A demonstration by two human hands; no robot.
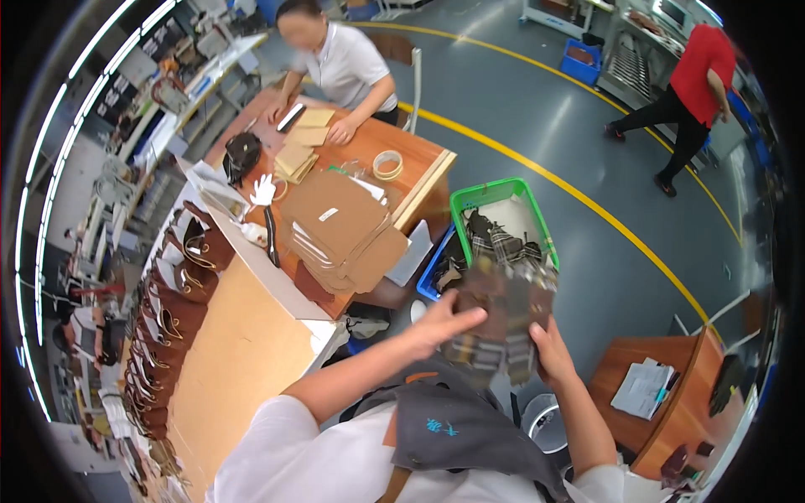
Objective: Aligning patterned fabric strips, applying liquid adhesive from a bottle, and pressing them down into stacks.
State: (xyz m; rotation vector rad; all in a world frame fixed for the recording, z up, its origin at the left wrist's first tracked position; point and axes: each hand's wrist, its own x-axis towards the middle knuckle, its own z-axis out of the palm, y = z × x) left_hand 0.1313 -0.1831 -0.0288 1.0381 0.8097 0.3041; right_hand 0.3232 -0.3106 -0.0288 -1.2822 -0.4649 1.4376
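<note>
My left hand [444, 323] and my right hand [549, 352] grip a blurred dark brown and grey piece with plaid parts [495, 314], one hand at each side. Just beyond it stands a green crate [541, 218] holding similar dark plaid pieces [490, 230]. A blue crate [428, 285] with dark pieces sits against the green one, partly hidden.
A wooden desk [428, 172] carries brown card stacks; a co-worker [340, 75] sits behind it. A pale bench [235, 352] with brown bags is at left, a cabinet [616, 360] and white bucket [545, 419] at right. A person in red [704, 75] stands farther back.
</note>
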